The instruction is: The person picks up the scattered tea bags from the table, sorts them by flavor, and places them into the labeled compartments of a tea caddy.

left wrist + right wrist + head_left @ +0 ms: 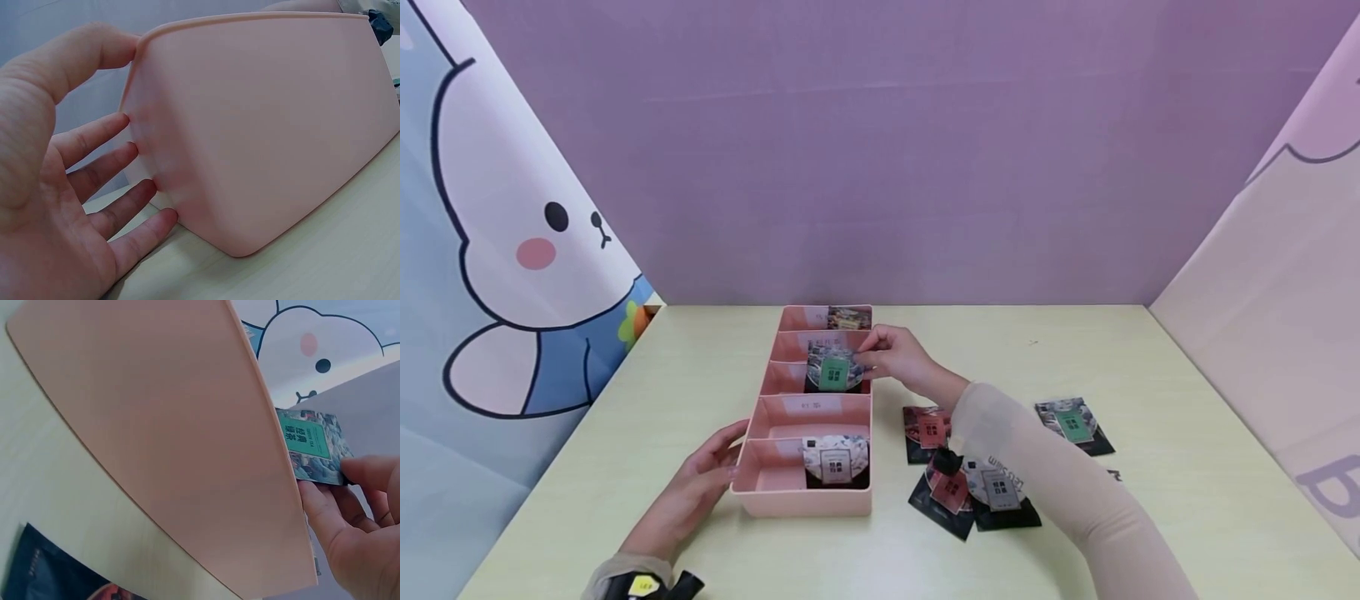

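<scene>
A pink box (801, 504) with a row of compartments stands lengthwise on the table. My right hand (898, 360) pinches a tea sachet with a green label (834, 372) by its right edge, upright at the middle compartment. In the right wrist view, the green-label sachet (307, 439) shows above the box's rim, between thumb and fingers. My left hand (700, 479) rests against the box's left side near the front. In the left wrist view its thumb touches the rim, and its extended fingertips (165, 215) lie against the pink wall.
A white-label sachet (837, 461) stands in the front compartment, and another sachet (850, 318) in the rearmost. Right of the box lie red-label sachets (950, 493), a grey-label sachet (1000, 493) and another green-label sachet (1073, 427), partly under my right forearm. A purple backdrop (910, 167) borders the table's far edge.
</scene>
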Demonstrator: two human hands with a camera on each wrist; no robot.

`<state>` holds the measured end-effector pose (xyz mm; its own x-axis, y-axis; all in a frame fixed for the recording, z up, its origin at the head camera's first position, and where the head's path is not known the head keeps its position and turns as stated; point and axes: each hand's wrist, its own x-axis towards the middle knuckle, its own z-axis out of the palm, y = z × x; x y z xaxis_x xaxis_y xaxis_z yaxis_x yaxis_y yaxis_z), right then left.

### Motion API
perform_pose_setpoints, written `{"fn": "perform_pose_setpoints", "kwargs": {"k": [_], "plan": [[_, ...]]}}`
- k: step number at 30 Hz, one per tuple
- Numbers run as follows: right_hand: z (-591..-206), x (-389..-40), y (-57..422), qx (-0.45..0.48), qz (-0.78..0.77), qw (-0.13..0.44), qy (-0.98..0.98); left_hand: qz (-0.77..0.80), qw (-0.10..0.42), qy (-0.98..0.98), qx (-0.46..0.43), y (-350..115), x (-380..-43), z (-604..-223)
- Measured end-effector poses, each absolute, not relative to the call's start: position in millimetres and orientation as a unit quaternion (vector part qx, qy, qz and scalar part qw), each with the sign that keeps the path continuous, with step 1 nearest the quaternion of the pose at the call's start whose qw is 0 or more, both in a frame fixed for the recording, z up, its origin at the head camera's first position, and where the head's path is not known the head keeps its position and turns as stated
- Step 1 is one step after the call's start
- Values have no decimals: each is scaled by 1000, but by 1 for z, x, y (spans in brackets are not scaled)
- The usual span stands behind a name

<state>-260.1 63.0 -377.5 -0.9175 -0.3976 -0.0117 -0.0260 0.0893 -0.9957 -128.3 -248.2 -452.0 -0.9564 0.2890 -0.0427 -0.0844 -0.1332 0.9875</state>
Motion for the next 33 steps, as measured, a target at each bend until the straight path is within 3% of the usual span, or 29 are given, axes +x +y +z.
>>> {"fn": "perform_pose_setpoints", "kwargs": {"k": [18,33], "plan": [[-370,-264,72,-205,-539,131,807,746,128,648,85,-250,-129,-454],[-379,-271,80,-184,-501,142,833,746,128,648,85,-249,-129,-455]]}}
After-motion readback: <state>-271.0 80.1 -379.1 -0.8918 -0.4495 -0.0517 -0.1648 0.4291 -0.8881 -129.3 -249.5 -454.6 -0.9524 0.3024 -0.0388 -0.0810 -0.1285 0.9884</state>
